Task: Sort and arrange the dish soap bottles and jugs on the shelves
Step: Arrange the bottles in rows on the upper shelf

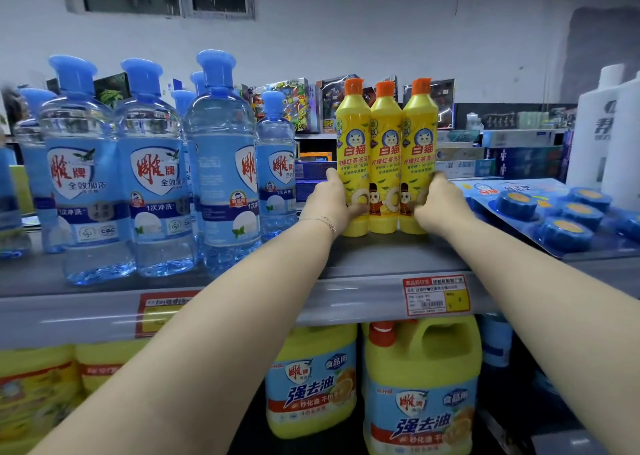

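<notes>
Two arms extended, left hand [329, 202], right hand [440, 206] clasp yellow bottles [386, 136].

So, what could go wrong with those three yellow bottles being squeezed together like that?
1. The left hand grips the left yellow bottle and the right hand grips the right yellow bottle. The middle yellow bottle seems held mostly by the squeeze, so it might slip or topple if the group is moved.
2. The hands grip low on tall, narrow bottles, so one could tip toward the small clear blue bottle nearby.
</notes>
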Action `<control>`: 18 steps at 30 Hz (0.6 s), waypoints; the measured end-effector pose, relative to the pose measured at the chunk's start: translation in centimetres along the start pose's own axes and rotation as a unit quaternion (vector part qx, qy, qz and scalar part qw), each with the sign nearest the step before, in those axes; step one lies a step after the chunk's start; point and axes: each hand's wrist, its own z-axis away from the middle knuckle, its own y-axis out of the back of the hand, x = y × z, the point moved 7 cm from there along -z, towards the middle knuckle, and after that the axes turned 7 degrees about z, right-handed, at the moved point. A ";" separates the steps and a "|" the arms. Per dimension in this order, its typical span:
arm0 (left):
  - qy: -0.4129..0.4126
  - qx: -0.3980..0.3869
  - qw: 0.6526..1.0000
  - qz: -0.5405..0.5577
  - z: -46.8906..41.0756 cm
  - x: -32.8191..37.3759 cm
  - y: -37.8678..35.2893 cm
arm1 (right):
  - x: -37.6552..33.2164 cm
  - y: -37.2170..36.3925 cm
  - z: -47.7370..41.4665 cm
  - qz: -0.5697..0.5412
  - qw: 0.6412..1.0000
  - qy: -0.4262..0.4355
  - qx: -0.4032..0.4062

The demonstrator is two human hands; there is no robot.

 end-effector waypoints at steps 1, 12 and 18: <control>0.003 0.001 1.000 -0.002 0.0 -0.1 0.0 | 0.0 0.1 0.1 0.000 1.000 0.001 0.002; -0.108 0.008 0.992 -0.061 3.6 4.8 2.9 | -7.4 6.6 7.5 0.018 0.952 0.290 0.098; -0.254 0.036 0.963 -0.080 10.7 7.3 7.4 | -11.1 6.9 11.9 -0.098 0.932 0.337 0.086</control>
